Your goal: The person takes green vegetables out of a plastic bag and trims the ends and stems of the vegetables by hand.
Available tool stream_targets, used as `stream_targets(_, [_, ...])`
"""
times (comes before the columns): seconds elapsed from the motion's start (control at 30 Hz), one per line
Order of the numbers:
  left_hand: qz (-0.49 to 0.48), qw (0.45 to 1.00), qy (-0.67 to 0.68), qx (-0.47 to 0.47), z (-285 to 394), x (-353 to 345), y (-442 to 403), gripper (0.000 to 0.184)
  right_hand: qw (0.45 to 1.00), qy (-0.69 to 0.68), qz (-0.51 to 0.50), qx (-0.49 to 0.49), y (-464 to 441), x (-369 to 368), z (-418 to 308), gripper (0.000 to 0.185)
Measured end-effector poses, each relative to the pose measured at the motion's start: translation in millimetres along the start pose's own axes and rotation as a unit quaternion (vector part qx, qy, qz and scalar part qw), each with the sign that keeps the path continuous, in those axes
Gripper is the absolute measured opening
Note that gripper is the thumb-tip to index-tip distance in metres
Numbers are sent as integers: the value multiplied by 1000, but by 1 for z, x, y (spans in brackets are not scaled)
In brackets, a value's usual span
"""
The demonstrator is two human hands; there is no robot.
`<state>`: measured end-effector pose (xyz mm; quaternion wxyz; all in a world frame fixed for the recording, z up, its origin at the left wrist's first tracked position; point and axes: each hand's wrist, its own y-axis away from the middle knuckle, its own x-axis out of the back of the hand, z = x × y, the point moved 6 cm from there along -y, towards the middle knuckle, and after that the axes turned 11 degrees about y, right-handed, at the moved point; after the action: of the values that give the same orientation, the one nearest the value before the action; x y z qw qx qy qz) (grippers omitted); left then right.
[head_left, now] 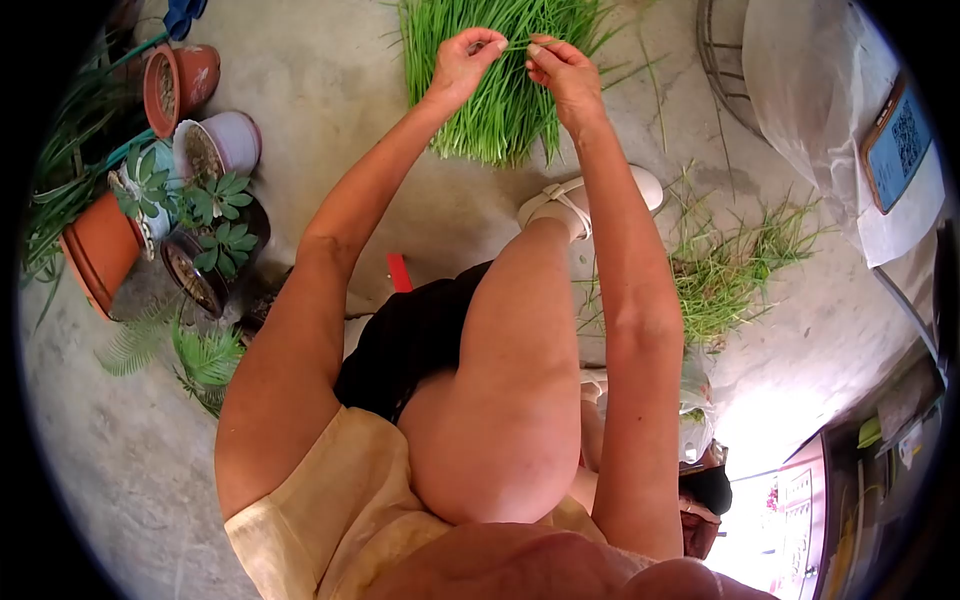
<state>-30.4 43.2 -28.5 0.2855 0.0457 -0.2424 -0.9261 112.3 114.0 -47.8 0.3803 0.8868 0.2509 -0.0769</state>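
A thick bunch of long green chives (495, 110) lies on the concrete floor in front of me, its blades side by side. Over the bunch, my left hand (466, 65) is closed in a pinch, thumb against fingers. Just to its right, my right hand (565, 80) pinches too, with fingertips close to the left ones. A thin green chive blade (516, 46) runs between the two pinches. Both hands appear to grip it. To the right of my shoe (640, 187) is a loose, tangled heap of thin green and yellowish trimmings (735, 265).
Potted plants stand on the left, among them a terracotta pot (100, 250) and a pale pot (225, 145). A small red object (398, 272) lies by my leg. At right are a clear plastic sheet (805, 90) and a board with a QR code (900, 145).
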Motion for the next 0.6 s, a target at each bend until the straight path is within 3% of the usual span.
stream_targets(0.17, [-26, 999, -8, -30, 0, -11, 0, 14, 990, 128, 54, 22, -3, 6, -9, 7])
stream_targets(0.2, [-26, 999, -14, -38, -3, -12, 1, 14, 940, 298, 86, 139, 3, 5, -22, 6])
stream_targets(0.23, [-25, 998, -20, -46, -6, -11, 2, 13, 848, 454, 113, 251, 13, -2, -33, 6])
stream_targets(0.27, [-24, 998, -26, -55, -8, -11, 2, 13, 716, 588, 136, 351, 23, -13, -40, 6])
stream_targets(0.37, [-10, 992, -58, -111, -10, -10, 3, 14, 699, 601, 145, 360, 26, -18, -44, 8])
stream_targets(0.47, [6, 994, -77, -80, -5, -14, 7, 11, 693, 599, 241, 320, 30, -1, -41, 7])
stream_targets(0.53, [38, 999, -26, -1, -11, -6, 3, 11, 881, 378, 253, 129, 21, 40, -32, 10])
stream_targets(0.57, [54, 998, -3, 38, -14, 0, 0, 11, 937, 246, 248, 27, 20, 58, -23, 11])
stream_targets(0.6, [17, 998, 53, 39, -22, 4, -2, 19, 957, 173, 232, 25, 23, 71, -20, 14])
